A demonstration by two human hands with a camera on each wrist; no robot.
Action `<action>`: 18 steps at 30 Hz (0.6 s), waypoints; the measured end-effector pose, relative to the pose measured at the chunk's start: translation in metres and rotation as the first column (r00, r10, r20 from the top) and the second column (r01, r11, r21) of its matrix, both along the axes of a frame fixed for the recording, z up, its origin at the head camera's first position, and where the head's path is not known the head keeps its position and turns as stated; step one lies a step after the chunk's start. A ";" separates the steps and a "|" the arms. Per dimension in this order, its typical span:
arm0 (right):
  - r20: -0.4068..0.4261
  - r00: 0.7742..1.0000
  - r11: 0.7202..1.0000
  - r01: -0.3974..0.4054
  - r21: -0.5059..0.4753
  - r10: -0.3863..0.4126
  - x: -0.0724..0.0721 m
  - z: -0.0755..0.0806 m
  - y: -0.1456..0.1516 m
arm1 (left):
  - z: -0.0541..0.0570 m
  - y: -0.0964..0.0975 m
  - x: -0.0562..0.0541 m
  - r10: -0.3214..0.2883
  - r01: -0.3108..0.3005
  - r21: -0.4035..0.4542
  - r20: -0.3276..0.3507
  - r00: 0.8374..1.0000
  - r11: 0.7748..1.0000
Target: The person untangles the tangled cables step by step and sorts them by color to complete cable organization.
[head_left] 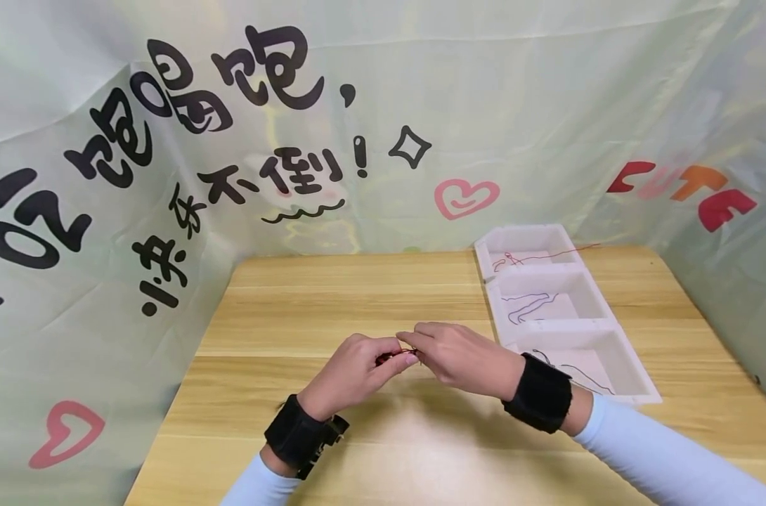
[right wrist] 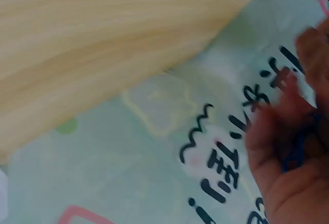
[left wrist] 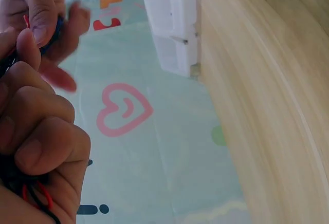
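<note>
My left hand [head_left: 358, 372] grips a bundle of red and black wires [left wrist: 38, 196] above the middle of the table, its fingers curled round them. Opposite it, my right hand [head_left: 465, 357] meets its fingertips and pinches the wires' end. A red wire tip [left wrist: 26, 21] pokes up beside the right thumb in the left wrist view. Some blue wire [right wrist: 293, 154] lies inside the right palm, partly hidden by the fingers. How the strands join between the hands is too small to tell.
To the right stands a white three-compartment tray [head_left: 550, 326]. Red wire [head_left: 516, 261] lies in its far section, with one end over the rim. Blue-purple wires [head_left: 528, 307] are in the middle, dark wires [head_left: 588, 378] in the near one. A printed cloth [head_left: 547, 126] surrounds the wooden table [head_left: 332, 295].
</note>
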State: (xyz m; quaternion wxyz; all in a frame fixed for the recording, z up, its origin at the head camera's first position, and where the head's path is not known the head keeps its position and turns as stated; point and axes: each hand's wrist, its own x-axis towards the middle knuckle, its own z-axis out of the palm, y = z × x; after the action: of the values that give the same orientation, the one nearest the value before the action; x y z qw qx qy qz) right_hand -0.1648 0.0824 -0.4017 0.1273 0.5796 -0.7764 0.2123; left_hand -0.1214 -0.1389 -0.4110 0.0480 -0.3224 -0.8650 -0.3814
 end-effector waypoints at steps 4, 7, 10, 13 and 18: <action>0.007 1.000 1.000 0.010 -0.003 -0.009 -0.004 -0.006 0.006 | -0.001 0.000 0.001 0.006 -0.006 0.017 0.015 1.000 1.000; -0.001 1.000 0.998 -0.004 -0.068 0.004 -0.012 -0.007 0.017 | -0.006 -0.003 0.003 0.005 -0.005 0.026 0.001 1.000 1.000; 0.024 1.000 0.986 0.002 -0.165 0.002 -0.020 -0.007 0.032 | -0.011 -0.006 0.006 0.008 -0.006 0.040 -0.044 0.999 0.999; 0.144 0.989 0.964 0.046 -0.261 -0.008 -0.023 -0.004 0.041 | -0.012 -0.006 0.005 0.006 0.000 0.055 -0.104 0.995 0.998; 0.522 0.841 0.898 0.114 -0.426 0.141 -0.013 0.003 0.026 | -0.004 0.011 0.000 -0.021 0.028 0.037 -0.186 0.982 0.999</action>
State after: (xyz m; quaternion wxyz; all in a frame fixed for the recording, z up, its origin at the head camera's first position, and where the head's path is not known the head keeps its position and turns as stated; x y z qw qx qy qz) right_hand -0.1779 0.1082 -0.3988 0.0294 0.4575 -0.7075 0.5378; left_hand -0.1215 -0.1283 -0.4155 0.1300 -0.3662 -0.8451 -0.3672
